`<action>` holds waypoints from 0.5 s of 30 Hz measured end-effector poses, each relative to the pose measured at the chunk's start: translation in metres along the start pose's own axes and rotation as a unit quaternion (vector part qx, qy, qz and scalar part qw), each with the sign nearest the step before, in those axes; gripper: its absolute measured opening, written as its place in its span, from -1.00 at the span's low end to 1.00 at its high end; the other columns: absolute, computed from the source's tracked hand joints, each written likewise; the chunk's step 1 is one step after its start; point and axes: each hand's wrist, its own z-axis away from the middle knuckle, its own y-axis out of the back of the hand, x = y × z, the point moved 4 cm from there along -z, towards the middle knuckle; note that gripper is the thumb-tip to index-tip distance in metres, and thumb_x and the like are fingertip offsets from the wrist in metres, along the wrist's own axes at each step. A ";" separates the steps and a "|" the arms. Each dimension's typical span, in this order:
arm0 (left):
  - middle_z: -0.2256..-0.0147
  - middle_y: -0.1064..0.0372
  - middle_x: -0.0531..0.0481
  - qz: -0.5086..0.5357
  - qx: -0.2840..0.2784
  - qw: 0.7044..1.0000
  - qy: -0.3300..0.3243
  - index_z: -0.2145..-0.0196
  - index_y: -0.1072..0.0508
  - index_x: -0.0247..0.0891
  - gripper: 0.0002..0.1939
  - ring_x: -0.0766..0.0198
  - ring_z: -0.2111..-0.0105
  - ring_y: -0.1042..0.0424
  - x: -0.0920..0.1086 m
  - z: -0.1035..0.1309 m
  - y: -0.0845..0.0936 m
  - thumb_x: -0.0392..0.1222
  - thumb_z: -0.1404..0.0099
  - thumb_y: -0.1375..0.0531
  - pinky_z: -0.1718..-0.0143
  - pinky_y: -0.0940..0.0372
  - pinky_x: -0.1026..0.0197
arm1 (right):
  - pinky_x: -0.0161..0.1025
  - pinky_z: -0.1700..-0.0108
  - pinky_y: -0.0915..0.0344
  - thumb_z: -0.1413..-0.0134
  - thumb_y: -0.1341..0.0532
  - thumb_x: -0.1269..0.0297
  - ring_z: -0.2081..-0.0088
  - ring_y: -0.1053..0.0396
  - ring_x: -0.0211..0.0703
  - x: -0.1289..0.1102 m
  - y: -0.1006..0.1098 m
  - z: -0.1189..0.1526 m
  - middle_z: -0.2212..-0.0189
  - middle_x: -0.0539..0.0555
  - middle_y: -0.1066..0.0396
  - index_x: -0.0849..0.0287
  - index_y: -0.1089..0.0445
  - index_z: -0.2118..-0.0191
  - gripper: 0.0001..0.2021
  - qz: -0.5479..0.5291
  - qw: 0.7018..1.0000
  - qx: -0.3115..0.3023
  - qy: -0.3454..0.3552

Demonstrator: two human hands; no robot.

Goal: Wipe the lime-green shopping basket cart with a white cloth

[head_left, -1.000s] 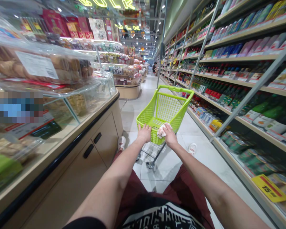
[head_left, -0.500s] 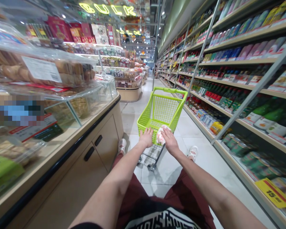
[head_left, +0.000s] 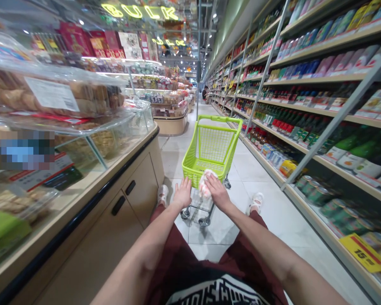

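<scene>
A lime-green shopping cart (head_left: 217,142) stands in front of me between my feet, its basket holding nothing that I can see. My left hand (head_left: 182,194) is at the near left corner of the basket, fingers stretched out and apart; whether they press on the rim is hard to make out. In my right hand (head_left: 218,192) is a crumpled white cloth (head_left: 205,183) with reddish marks, held flat against the near side of the basket. The fingers partly cover the cloth.
On the left runs a wooden counter (head_left: 139,178) with glass cases and packaged baked goods (head_left: 51,95). Tall shelves (head_left: 324,80) of cans and bottles line the right. A person (head_left: 205,93) is far down the aisle. A metal pole (head_left: 198,63) rises beyond the cart.
The cart has swung, its handle shifting left and its wheels coming more into view. My right hand has slid left and slightly down with the cloth. My left hand has also shifted left.
</scene>
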 end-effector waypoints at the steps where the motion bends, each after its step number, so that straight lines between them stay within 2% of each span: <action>1: -0.25 0.44 -0.16 -0.003 -0.005 1.000 0.005 -0.21 0.21 -0.39 -0.16 0.09 -0.23 0.38 -0.001 0.003 -0.004 -0.26 -0.01 -0.09 -0.17 0.24 -0.09 | -0.02 -0.15 0.00 -0.15 0.08 0.50 -0.23 0.18 -0.08 0.001 -0.001 -0.005 -0.17 0.19 -0.02 0.26 -0.16 -0.11 -0.60 0.004 1.000 -0.003 -0.007; 3: -0.25 0.43 -0.15 -0.006 0.001 1.000 -0.002 -0.21 0.20 -0.40 -0.17 0.11 -0.24 0.38 0.001 0.005 -0.008 -0.27 -0.01 -0.07 -0.17 0.24 -0.08 | 0.00 -0.14 -0.03 -0.14 0.06 0.51 -0.21 0.13 -0.04 0.003 -0.012 -0.003 -0.16 0.20 -0.04 0.27 -0.19 -0.08 -0.61 0.013 0.999 -0.036 -0.014; 6: -0.25 0.41 -0.14 -0.006 0.029 0.999 -0.018 -0.21 0.19 -0.40 -0.20 0.13 -0.24 0.37 0.010 0.005 -0.008 -0.28 -0.02 -0.04 -0.18 0.26 -0.08 | 0.01 -0.10 -0.10 -0.12 0.02 0.51 -0.18 0.03 -0.01 -0.001 -0.037 0.019 -0.13 0.23 -0.09 0.30 -0.25 -0.03 -0.65 0.017 0.993 -0.115 -0.007; 8: -0.25 0.40 -0.14 -0.004 0.040 0.999 -0.023 -0.21 0.18 -0.40 -0.21 0.13 -0.23 0.36 0.013 0.004 -0.009 -0.29 -0.02 -0.03 -0.18 0.28 -0.08 | 0.01 -0.08 -0.13 -0.12 0.02 0.52 -0.17 0.00 -0.02 -0.005 -0.047 0.031 -0.11 0.24 -0.12 0.31 -0.27 -0.01 -0.66 0.017 0.990 -0.141 0.000; 11: -0.25 0.39 -0.14 -0.006 0.042 0.999 -0.015 -0.21 0.18 -0.40 -0.20 0.13 -0.23 0.36 0.010 0.005 -0.014 -0.29 -0.02 -0.02 -0.18 0.28 -0.09 | -0.02 -0.10 -0.10 -0.13 0.03 0.50 -0.19 0.04 -0.03 -0.013 -0.042 0.024 -0.14 0.21 -0.08 0.29 -0.24 -0.04 -0.65 0.016 0.993 -0.118 0.014; 15: -0.25 0.37 -0.16 -0.016 0.036 0.999 0.009 -0.20 0.15 -0.41 -0.23 0.11 -0.23 0.36 0.001 0.006 -0.017 -0.30 -0.03 -0.01 -0.17 0.27 -0.11 | -0.01 -0.15 -0.01 -0.15 0.04 0.46 -0.22 0.17 -0.04 -0.016 -0.024 -0.019 -0.18 0.18 0.02 0.27 -0.14 -0.11 -0.61 0.021 0.997 -0.066 0.022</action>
